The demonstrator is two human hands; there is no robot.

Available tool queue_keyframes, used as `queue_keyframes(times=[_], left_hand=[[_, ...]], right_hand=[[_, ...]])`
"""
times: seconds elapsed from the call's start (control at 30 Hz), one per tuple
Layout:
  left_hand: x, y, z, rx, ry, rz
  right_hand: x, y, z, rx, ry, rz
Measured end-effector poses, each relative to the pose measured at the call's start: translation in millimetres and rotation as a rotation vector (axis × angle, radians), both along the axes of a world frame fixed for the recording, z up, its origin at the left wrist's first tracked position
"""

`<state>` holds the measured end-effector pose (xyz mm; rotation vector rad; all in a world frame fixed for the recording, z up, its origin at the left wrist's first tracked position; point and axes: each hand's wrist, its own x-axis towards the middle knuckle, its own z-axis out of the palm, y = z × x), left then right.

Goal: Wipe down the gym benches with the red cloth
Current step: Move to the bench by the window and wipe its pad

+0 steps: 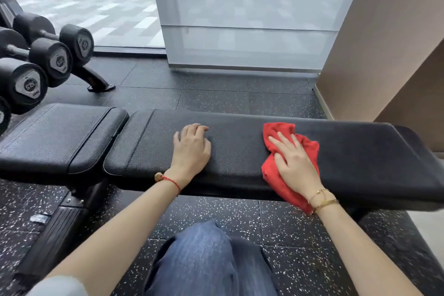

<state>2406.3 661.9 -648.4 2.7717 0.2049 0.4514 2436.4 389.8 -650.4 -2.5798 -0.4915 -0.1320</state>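
Pressing red cloth (276, 132) flat-fingered onto bench (240, 151): right hand (295, 163); left hand (192, 146) loosely curled, resting.

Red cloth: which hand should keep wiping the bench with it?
The right hand, probably: it lies flat on the red cloth on the bench. The left hand rests on bare padding.

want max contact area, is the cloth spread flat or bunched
Bunched: the cloth lies crumpled in folds under the right hand, one end hanging off the bench edge.
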Motion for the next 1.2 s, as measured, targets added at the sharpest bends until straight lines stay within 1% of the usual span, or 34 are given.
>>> queue_keyframes(times=[0.1, 0.17, 0.2, 0.27, 0.4, 0.47, 0.57, 0.63, 0.77, 0.87, 0.93, 1.03, 1.13, 1.2], left_hand=[[7.7, -27.8, -2.4, 0.019, 0.002, -0.063], [12.0, -42.7, -4.3, 0.032, 0.005, -0.095], [13.9, -49.7, -5.1, 0.030, 0.007, -0.108], [17.7, -62.7, -5.4, 0.027, 0.007, -0.136], [27.1, -85.6, -0.4, 0.048, 0.010, -0.174], [32.5, -95.3, 1.7, 0.044, 0.007, -0.188], [40.3, -105.8, 1.4, 0.065, 0.020, -0.220], [44.4, -112.4, -0.9, 0.087, 0.035, -0.249], [51.4, -126.4, -4.7, 0.092, 0.042, -0.290], [53.9, -137.9, -8.4, 0.089, 0.049, -0.277], [54.1, -142.1, -11.3, 0.079, 0.048, -0.262], [54.0, -142.4, -13.3, 0.083, 0.039, -0.250], [53.6, -144.7, -11.8, 0.085, 0.035, -0.248], [53.2, -152.5, -9.8, 0.075, 0.032, -0.264]], right_hand=[[32.8, -39.9, 4.0, -0.023, 0.038, -0.211], [54.6, -46.5, 9.9, -0.050, 0.090, -0.339], [61.9, -41.7, 11.9, -0.066, 0.109, -0.365], [66.5, -19.1, 14.1, -0.090, 0.114, -0.308], [41.0, 21.3, 10.7, -0.071, 0.078, -0.025], [24.2, 14.4, 8.8, -0.047, 0.056, 0.031], [7.2, -21.1, 4.0, -0.008, 0.017, 0.021], [5.0, -51.0, 2.2, 0.008, 0.011, -0.044], [29.6, -100.5, 5.6, 0.010, 0.036, -0.276], [62.6, -109.5, 11.7, -0.046, 0.088, -0.441], [78.0, -99.7, 14.3, -0.082, 0.117, -0.475], [80.4, -77.1, 16.0, -0.091, 0.114, -0.355], [58.7, -62.9, 11.1, -0.050, 0.081, -0.173], [40.9, -66.2, 6.0, -0.027, 0.060, -0.110]])
